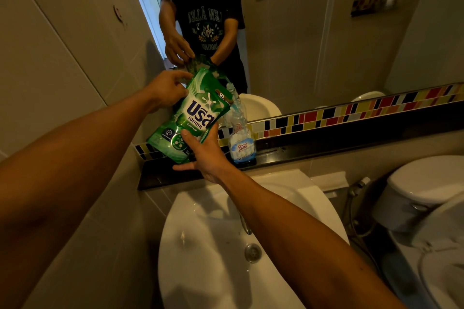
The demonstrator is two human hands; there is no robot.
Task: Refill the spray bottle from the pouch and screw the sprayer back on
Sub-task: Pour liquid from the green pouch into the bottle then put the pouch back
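The green pouch [193, 118] is gripped mid-frame by left hand [165, 89] and right hand [204, 155], fingers clamped on it, so the spray bottle [240, 133] on the black ledge [326, 148] is kinda blocked.

Green pouch [191, 118], white swirls, a white patch with dark blue lettering. At three o'clock of it, the clear spray bottle [240, 135], pale blue-and-white label. Black ledge [326, 152] beneath; mosaic strip [351, 111] in red, yellow, black, white, orange. White sink [213, 246] at six o'clock.

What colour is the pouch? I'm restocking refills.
Green with white and dark blue lettering, the pouch shows plainly in the head view.
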